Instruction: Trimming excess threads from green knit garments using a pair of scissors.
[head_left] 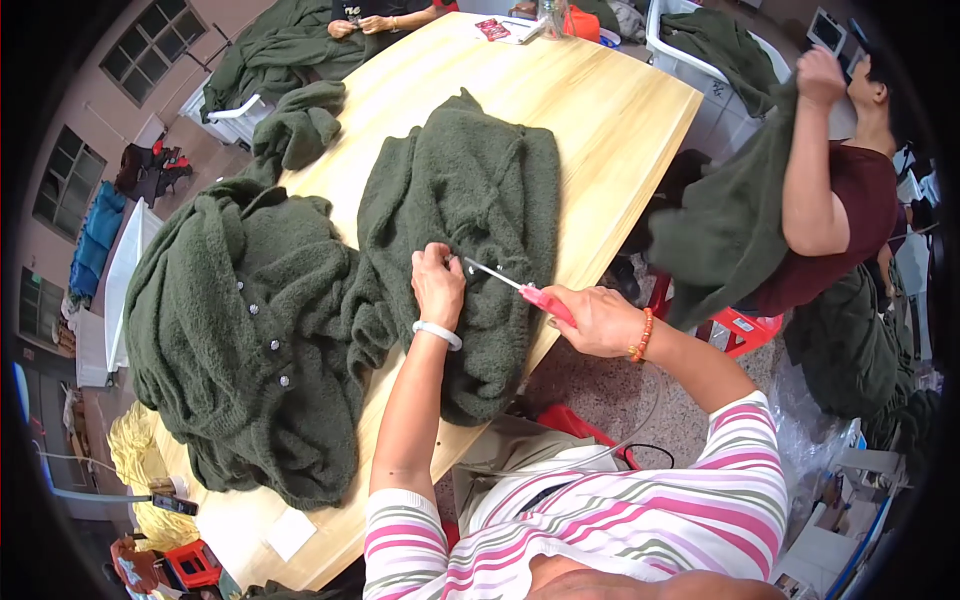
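Observation:
A fuzzy dark green cardigan [455,180] lies folded on the table in front of me. My left hand [438,283] is closed on it near its middle, fingertips pinching the knit beside some small shiny buttons [472,270]. In my right hand [600,322] is a pink-handled tool [548,303] with a slim metal end, which points toward my left fingertips; its exact kind is unclear. A larger heap of the same green knitwear [250,340], with a row of shiny buttons, rests to the left, close against the cardigan.
The pale wooden table [620,110] runs away from me. A white paper [291,534] lies by its near left edge. Across it are a person's hands [360,25]; at right, a person [830,190] lifts a green garment [720,230]. White bins [690,50] of knitwear stand behind.

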